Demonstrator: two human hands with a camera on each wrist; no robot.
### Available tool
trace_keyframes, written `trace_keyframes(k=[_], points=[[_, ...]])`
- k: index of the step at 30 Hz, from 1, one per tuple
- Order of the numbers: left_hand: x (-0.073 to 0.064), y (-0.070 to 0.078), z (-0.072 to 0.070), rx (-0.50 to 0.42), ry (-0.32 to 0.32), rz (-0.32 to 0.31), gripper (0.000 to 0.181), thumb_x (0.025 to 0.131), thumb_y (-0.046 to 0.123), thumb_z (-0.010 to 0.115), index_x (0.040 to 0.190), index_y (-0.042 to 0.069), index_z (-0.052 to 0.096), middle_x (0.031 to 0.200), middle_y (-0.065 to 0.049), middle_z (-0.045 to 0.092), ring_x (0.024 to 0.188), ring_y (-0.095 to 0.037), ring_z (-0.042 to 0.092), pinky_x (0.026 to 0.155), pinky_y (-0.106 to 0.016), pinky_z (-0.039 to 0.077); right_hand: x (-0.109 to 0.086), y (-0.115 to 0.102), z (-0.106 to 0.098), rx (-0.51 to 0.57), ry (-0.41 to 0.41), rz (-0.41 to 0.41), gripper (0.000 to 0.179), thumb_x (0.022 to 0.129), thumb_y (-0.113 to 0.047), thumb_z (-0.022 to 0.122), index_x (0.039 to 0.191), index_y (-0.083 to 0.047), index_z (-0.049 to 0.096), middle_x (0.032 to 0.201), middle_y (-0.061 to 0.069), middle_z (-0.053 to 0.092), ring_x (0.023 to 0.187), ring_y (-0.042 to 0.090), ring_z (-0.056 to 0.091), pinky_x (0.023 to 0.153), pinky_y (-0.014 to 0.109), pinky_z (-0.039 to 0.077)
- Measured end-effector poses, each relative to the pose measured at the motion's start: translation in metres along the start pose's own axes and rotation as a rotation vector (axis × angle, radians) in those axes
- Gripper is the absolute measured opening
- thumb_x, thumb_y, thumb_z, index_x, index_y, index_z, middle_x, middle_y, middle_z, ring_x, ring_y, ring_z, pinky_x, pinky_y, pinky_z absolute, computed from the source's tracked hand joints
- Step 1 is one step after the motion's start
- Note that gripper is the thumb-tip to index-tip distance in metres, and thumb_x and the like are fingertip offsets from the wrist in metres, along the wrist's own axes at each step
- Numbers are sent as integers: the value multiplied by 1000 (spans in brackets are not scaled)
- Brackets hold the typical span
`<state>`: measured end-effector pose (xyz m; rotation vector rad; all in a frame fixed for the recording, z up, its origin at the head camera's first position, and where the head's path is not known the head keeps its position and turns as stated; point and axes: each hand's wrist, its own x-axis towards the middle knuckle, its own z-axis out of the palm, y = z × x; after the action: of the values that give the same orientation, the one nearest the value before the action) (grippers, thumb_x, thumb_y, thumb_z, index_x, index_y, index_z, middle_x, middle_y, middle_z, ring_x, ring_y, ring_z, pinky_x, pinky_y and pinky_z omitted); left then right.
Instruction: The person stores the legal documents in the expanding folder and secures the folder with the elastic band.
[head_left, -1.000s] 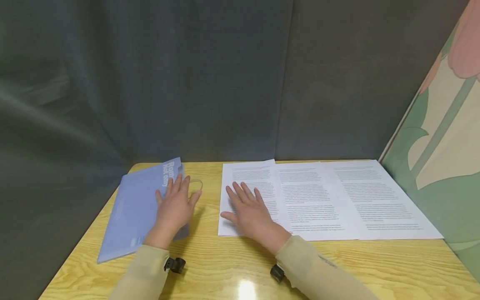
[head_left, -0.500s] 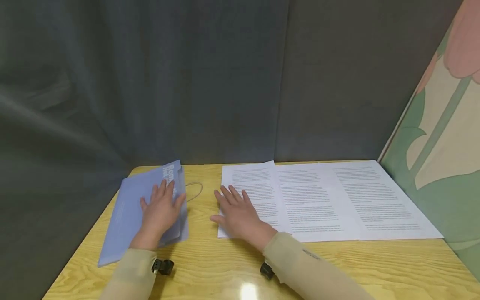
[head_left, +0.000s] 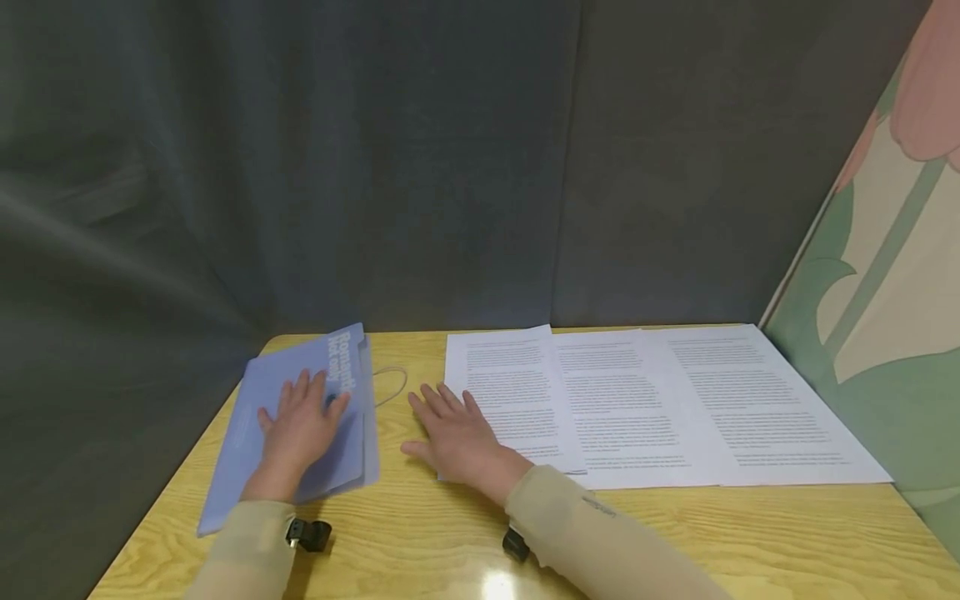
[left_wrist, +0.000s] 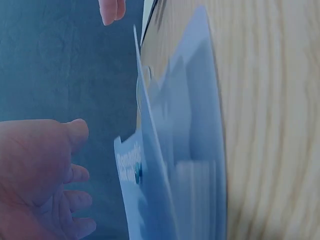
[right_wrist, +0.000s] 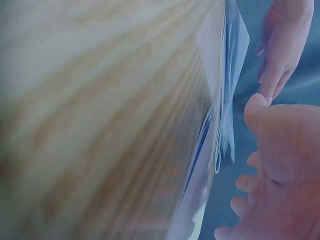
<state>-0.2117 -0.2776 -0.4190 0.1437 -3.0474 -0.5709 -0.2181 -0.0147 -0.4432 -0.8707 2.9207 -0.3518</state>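
A blue plastic document folder with white lettering lies on the left of the table. Its cover stands partly lifted in the left wrist view, and a thin loop of cord sticks out at its right. Above the folder hovers my left hand, fingers spread, apart from the cover in the left wrist view. Palm down, my right hand is held over the left edge of the leftmost printed sheets. The right wrist view shows that hand raised, holding nothing.
More printed sheets, the middle ones and the right ones, lie side by side and overlap on the wooden table. A dark curtain hangs behind. A flower-patterned panel borders the right side.
Both hands have drifted left and slightly toward me. The left hand moved from the folder's right edge over its cover, and the right hand shifted toward the sheets' left edge. The sheets lie still.
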Motion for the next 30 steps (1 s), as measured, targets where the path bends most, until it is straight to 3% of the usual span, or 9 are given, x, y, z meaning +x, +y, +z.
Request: trace_keyframes(k=[12, 18, 25, 30], points=[[2, -23, -2, 11, -28, -58, 80, 117, 51, 44, 169, -6, 25, 175, -37, 10, 160, -62, 4, 112, -92, -1, 6, -16, 3, -9, -33, -56, 78, 111, -63, 49, 176, -25, 29, 182, 1, 24, 168, 26, 17, 133, 54, 17], [2, -29, -2, 19, -52, -109, 80, 116, 52, 42, 168, -7, 25, 174, -39, 9, 159, -65, 2, 111, -92, -1, 8, -24, 9, -2, -70, -105, 79, 111, -64, 49, 177, -27, 25, 183, 1, 19, 169, 25, 12, 133, 55, 12], [4, -36, 4, 30, -81, -166, 79, 115, 50, 43, 168, -7, 24, 173, -40, 9, 158, -66, 0, 110, -93, -4, 8, -35, 5, -61, -129, -159, 75, 111, -65, 48, 176, -35, 27, 183, -3, 19, 169, 21, 12, 133, 53, 13], [4, -43, 9, 31, -120, -172, 80, 115, 48, 44, 166, -9, 24, 171, -40, 14, 157, -65, 5, 108, -95, 0, 8, -42, 7, -110, -150, -190, 69, 111, -64, 47, 174, -40, 32, 182, -7, 18, 168, 19, 13, 133, 52, 16]])
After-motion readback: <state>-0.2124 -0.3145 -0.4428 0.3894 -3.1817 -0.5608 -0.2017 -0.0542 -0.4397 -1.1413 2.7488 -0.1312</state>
